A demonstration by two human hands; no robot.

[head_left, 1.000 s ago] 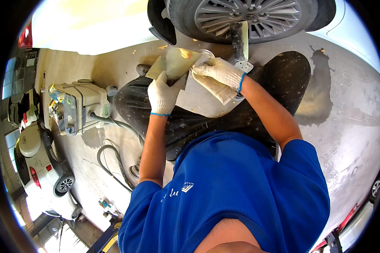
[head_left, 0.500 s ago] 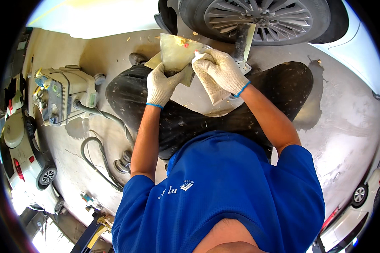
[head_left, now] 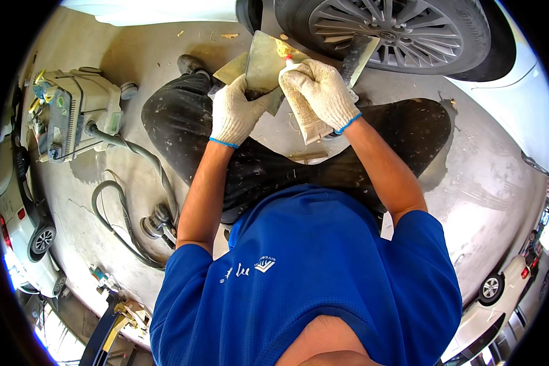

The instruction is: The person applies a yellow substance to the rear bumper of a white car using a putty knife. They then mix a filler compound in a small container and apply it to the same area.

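Note:
Both my hands wear white knit gloves with blue cuffs. My left hand point(head_left: 236, 113) grips a flat metal mixing board point(head_left: 263, 61) smeared with yellowish filler, held up near a car wheel. My right hand point(head_left: 323, 91) squeezes a pale tube point(head_left: 304, 116) whose nozzle rests on the board's upper part. A metal spreader blade point(head_left: 358, 58) shows behind my right hand. My blue shirt and dark trousers fill the lower middle of the view.
A car tyre with a silver alloy wheel point(head_left: 390, 30) is just ahead at the top. On the concrete floor to the left stands a grey dust extractor point(head_left: 73, 113) with a hose point(head_left: 128, 201) running to a sander point(head_left: 158, 222). Parked cars line both edges.
The board and both hands have shifted slightly right and up toward the wheel. My right hand has brought the tube's nozzle onto the board.

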